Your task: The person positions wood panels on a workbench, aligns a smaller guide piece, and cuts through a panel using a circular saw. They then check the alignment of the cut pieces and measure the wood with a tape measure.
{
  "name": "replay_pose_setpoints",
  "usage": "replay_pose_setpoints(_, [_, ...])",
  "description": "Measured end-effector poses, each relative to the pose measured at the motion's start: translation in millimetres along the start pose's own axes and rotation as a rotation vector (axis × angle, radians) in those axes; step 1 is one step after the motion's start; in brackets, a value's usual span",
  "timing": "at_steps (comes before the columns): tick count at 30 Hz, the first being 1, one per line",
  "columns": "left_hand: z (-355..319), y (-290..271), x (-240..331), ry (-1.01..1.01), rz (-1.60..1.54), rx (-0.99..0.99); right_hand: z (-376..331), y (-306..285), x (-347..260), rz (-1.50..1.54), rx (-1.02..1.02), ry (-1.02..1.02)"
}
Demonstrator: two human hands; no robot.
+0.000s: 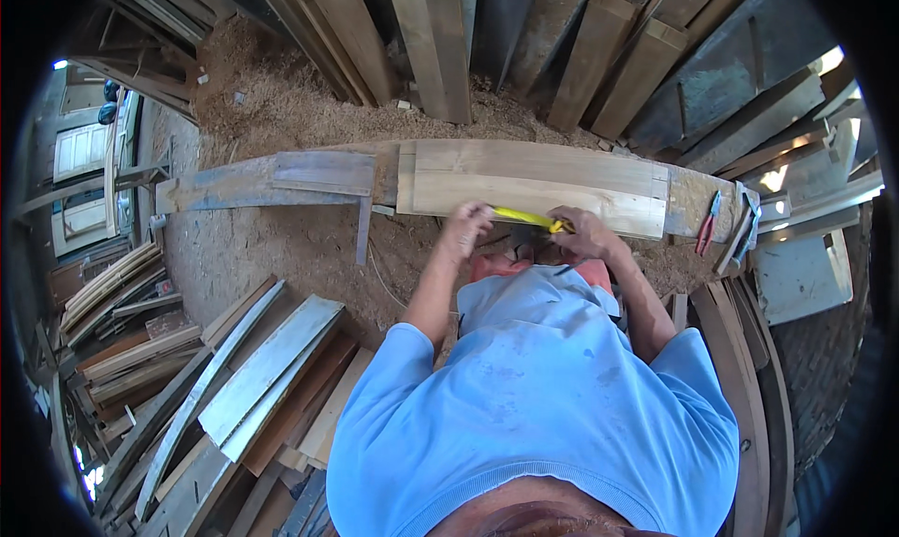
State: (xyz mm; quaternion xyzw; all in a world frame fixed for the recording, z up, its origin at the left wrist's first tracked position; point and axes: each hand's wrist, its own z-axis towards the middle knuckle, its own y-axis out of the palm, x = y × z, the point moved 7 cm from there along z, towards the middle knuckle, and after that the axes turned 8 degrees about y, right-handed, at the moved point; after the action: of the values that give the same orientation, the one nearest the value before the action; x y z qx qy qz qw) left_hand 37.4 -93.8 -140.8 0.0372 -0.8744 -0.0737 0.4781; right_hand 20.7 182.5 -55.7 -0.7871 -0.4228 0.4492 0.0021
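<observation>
A yellow tape measure (521, 217) is stretched between my two hands, just over the near edge of a pale wooden board (534, 174). My left hand (468, 228) is closed on the free end of its blade, slightly blurred. My right hand (586, 234) wraps round the case, of which only a yellow and black part shows. The board lies flat along a long narrow bench (225, 183). A pair of pliers (709, 224) with red handles rests at the bench's right end, beyond my right hand.
A shorter greyish board (324, 173) lies on the bench's left part. Tall planks (433, 50) lean beyond the bench, above heaped wood shavings (281, 97). Stacked boards (272, 368) fill the left foreground. Curved timbers (735, 368) stand close on my right.
</observation>
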Motion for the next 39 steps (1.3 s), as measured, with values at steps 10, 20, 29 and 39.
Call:
replay_pose_setpoints(10, [54, -215, 26, 0.127, 0.946, 0.535, -8, -78, 89, -0.301, 0.357, 0.09])
replay_pose_setpoints(20, [74, -215, 12, 0.101, 0.749, 0.714, -45, -128, 171, -0.214, 0.438, 0.198])
replay_pose_setpoints(29, [69, -211, 14, 0.113, 0.733, 0.796, -77, -186, 240, -0.258, 0.485, 0.32])
replay_pose_setpoints(39, [63, -206, 20, 0.024, 0.679, 0.902, -70, -186, 253, -0.244, 0.523, 0.208])
